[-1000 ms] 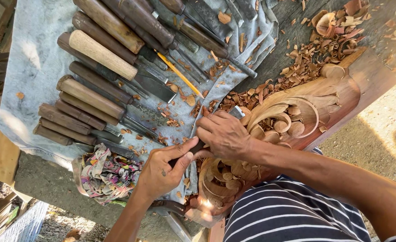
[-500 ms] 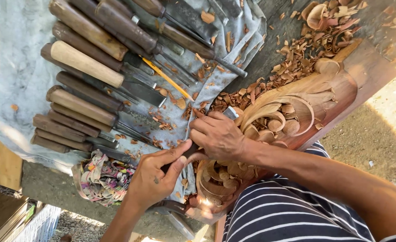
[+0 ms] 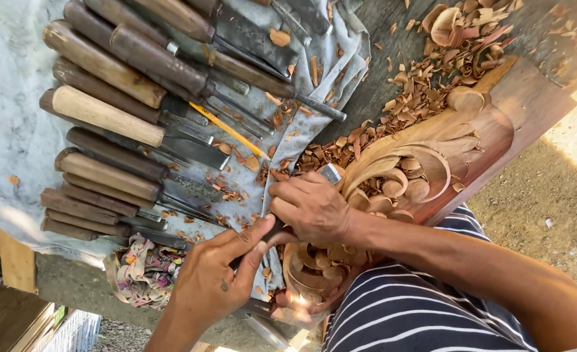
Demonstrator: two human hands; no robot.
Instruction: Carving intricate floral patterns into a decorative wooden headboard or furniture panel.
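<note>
Near, left hand (image 3: 213,277) wraps the chisel (image 3: 331,173) handle, right hand (image 3: 311,207) just beyond with fingers curled tight over the shank, blade on the carved panel (image 3: 471,133); carving step underway, next cut needs steady guidance; chisel row (image 3: 125,124) far left.

Hard sunlight falls across the bench, bleaching the grey cloth (image 3: 14,137) at nine o'clock and the ground at three. Shadows are sharp-edged. Focus stays crisp, edges slightly stretched.
</note>
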